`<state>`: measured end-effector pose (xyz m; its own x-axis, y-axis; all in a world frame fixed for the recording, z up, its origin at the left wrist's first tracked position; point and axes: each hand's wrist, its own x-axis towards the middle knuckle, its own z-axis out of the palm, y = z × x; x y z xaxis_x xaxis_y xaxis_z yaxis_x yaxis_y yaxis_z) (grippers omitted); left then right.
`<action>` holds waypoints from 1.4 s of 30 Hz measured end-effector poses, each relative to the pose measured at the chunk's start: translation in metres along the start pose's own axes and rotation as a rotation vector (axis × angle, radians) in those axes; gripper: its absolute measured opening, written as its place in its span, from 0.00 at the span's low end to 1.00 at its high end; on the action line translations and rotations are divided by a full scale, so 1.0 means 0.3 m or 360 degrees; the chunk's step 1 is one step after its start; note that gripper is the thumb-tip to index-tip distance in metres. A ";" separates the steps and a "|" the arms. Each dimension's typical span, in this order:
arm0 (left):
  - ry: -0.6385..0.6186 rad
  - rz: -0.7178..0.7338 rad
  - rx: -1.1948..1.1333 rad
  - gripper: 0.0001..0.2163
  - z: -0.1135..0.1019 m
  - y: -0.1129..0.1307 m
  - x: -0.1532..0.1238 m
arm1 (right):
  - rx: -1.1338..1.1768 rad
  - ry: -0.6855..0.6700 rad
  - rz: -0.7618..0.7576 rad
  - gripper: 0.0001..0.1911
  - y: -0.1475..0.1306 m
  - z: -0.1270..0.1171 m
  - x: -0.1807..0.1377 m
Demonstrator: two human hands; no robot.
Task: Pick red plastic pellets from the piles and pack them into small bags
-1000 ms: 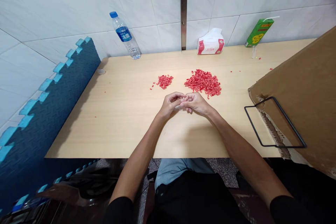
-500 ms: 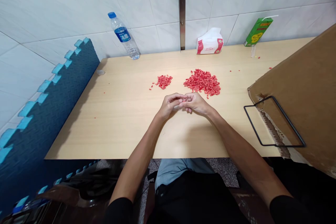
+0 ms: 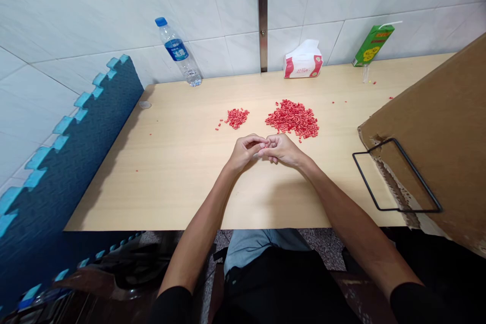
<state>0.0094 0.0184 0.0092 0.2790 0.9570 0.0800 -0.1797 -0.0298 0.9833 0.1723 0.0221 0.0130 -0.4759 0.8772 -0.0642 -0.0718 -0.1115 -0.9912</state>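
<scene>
My left hand (image 3: pixel 245 152) and my right hand (image 3: pixel 282 150) meet at the fingertips over the table. Both are closed in a pinch around a small red piece (image 3: pixel 266 146), mostly covered by the fingers. Just beyond my right hand lies a large heap of small red cylinder-like pieces (image 3: pixel 294 119). A smaller heap of similar red pieces (image 3: pixel 237 118) sits beyond my left hand, with a few loose ones at its left side.
On the wooden table (image 3: pixel 170 172), a water bottle (image 3: pixel 178 53), a tissue pack (image 3: pixel 303 63) and a green drink carton (image 3: pixel 373 46) stand along the tiled wall. A cardboard sheet (image 3: pixel 436 126) with a black wire frame (image 3: pixel 421 177) bounds the right; blue foam mat (image 3: pixel 102 116) bounds the left.
The fingertips have shifted very slightly around the red piece, which shows a little less. Both heaps look the same.
</scene>
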 end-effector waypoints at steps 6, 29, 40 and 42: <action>-0.0047 -0.0034 -0.0030 0.12 -0.006 -0.010 0.005 | -0.0004 0.0028 0.0019 0.17 0.000 0.003 -0.001; -0.0079 -0.0117 -0.0142 0.12 -0.016 -0.023 0.009 | -0.0084 0.0079 -0.0014 0.18 0.000 0.004 0.000; -0.0020 -0.0091 -0.0064 0.12 -0.013 -0.010 0.007 | -0.0109 0.0081 -0.0008 0.17 -0.002 0.002 -0.002; -0.0017 -0.0086 -0.0067 0.11 -0.011 -0.009 0.007 | -0.0112 0.0076 -0.0010 0.17 -0.004 0.002 -0.002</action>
<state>0.0073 0.0213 0.0061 0.2996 0.9536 0.0290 -0.2039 0.0343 0.9784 0.1723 0.0214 0.0142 -0.4332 0.8992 -0.0618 -0.0118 -0.0743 -0.9972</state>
